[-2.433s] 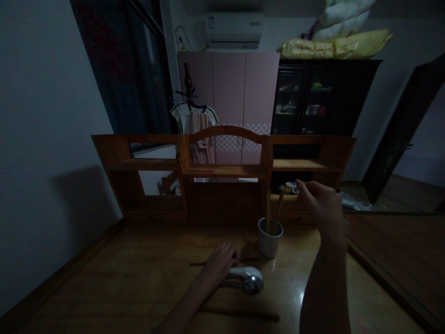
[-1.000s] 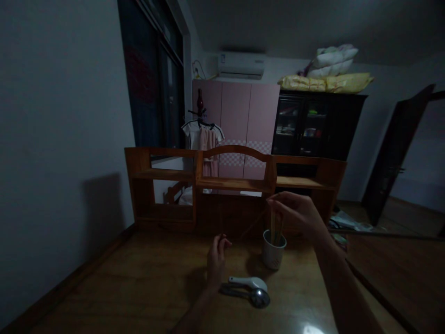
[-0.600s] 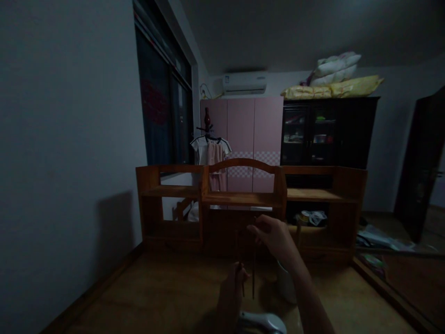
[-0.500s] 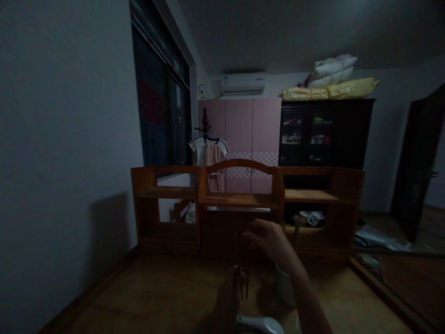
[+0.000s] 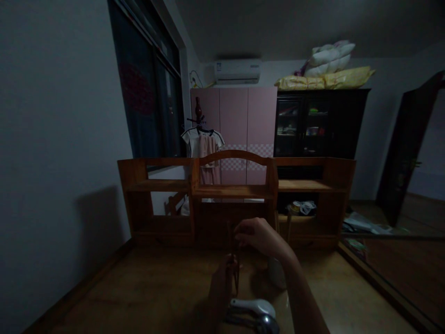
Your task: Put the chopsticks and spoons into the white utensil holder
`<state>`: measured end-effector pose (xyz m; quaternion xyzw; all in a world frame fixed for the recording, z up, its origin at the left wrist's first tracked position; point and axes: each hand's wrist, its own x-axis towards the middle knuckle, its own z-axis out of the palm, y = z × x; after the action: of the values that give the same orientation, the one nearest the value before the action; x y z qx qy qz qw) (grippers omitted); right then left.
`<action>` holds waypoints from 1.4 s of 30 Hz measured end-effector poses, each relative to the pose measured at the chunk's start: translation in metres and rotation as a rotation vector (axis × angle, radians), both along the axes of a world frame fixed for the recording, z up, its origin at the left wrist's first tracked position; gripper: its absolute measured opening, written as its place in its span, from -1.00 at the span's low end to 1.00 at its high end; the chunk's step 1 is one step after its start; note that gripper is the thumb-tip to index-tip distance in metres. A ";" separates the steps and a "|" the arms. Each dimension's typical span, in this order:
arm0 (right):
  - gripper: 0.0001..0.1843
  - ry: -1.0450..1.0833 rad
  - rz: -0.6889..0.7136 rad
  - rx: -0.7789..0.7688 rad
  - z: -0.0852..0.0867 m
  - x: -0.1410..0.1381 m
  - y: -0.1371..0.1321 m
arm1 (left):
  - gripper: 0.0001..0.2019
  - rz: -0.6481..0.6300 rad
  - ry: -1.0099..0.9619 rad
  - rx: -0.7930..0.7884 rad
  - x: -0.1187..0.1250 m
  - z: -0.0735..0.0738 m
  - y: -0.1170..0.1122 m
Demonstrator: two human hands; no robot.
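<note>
My left hand (image 5: pixel 220 278) is closed around thin brown chopsticks (image 5: pixel 237 280) above the desk; their lower ends stick out below the fingers. Higher up and to the right, my right hand (image 5: pixel 259 236) pinches near the upper part of the sticks, its fingertips together. Dim light hides how many sticks each hand has. A white spoon (image 5: pixel 253 305) lies on the desk below the hands. Beside it, nearer to me, is a shiny metal spoon (image 5: pixel 267 323). Partly behind my right forearm stands a pale cylindrical container (image 5: pixel 276 273).
A wooden desk shelf (image 5: pixel 236 190) with several compartments stands across the back of the desk (image 5: pixel 156 283). A wall (image 5: pixel 55 185) borders the left side. In the right compartment lies a white plastic bag (image 5: pixel 306 207). Raised edging (image 5: pixel 375 283) runs along the right.
The view has tilted down and shifted right, bringing the metal spoon into sight. My right hand has come closer to the left one, and the chopsticks' lower ends are closer together.
</note>
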<state>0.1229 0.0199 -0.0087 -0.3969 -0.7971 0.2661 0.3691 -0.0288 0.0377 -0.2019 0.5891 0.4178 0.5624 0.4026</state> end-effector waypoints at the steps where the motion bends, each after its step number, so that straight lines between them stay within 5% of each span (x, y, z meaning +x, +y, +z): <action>1: -0.86 -0.005 -0.002 0.003 0.000 -0.001 0.000 | -0.60 -0.002 -0.005 0.001 0.000 0.000 0.000; 10: -0.85 -0.019 -0.041 0.065 -0.001 -0.009 0.003 | -0.64 0.066 0.046 -0.026 0.001 0.013 -0.006; 42: -0.75 0.051 0.093 -0.069 -0.008 0.011 0.013 | -0.61 -0.172 0.313 0.119 0.000 0.019 -0.024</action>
<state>0.1343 0.0328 -0.0168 -0.3649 -0.7953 0.3205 0.3627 -0.0292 0.0134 -0.1833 0.7257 0.3895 0.4511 0.3436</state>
